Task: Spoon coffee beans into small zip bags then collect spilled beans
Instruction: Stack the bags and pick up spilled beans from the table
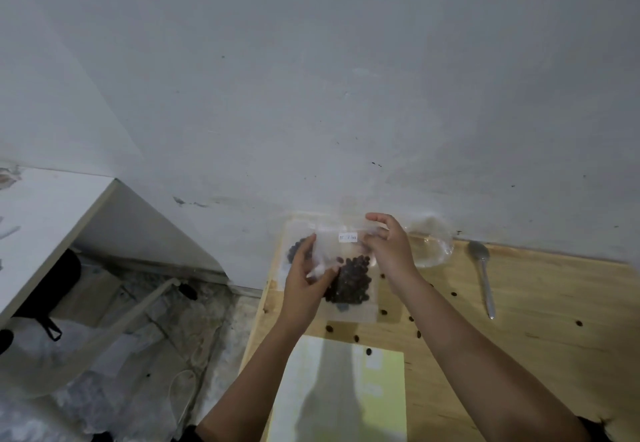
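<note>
Holding zip bag point(349, 268) with both hands

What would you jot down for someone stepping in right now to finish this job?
Hands: the left hand and right hand each have a pinching grip on the zip bag, at the far left of the wooden table.
Done: coffee beans are in the bag; I cannot tell if its zip is closed.
The spoon lies on the table to the right.
Left: gather the spilled beans scattered on the table.
</note>
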Demonstrator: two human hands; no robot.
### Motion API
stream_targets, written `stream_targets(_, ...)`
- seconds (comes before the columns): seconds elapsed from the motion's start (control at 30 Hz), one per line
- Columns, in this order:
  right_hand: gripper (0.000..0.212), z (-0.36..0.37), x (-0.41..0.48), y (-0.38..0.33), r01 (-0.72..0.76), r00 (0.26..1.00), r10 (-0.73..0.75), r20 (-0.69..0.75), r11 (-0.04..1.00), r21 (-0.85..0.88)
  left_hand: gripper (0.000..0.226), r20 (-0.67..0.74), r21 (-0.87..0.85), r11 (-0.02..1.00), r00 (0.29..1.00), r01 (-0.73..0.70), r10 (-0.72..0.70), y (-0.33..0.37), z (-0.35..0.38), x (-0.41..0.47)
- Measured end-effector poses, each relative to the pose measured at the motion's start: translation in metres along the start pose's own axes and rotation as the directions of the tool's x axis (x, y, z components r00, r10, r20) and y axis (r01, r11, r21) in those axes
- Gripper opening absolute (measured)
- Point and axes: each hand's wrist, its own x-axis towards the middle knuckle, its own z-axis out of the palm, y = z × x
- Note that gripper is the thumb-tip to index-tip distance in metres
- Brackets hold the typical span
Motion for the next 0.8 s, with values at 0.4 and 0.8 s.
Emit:
stream_targets(0.4, 0.037, 0.055, 0.004, 0.048, -0.017, 1.000, 0.018, 0.002, 0.956, -0.292, 0.046, -0.133, 0.193, 0.966, 0.980, 0.170, -0.146, -0.017, -0.033, 0.070)
stream_targets(0.8, 0.054, 0.073, 0.015, 0.070, 0.158, 0.985, -0.092, 0.149, 0.830, -0.534, 0.057, -0.020, 0.617, 0.769, 0.981, 0.166, -0.195, -0.037, -0.045, 0.087)
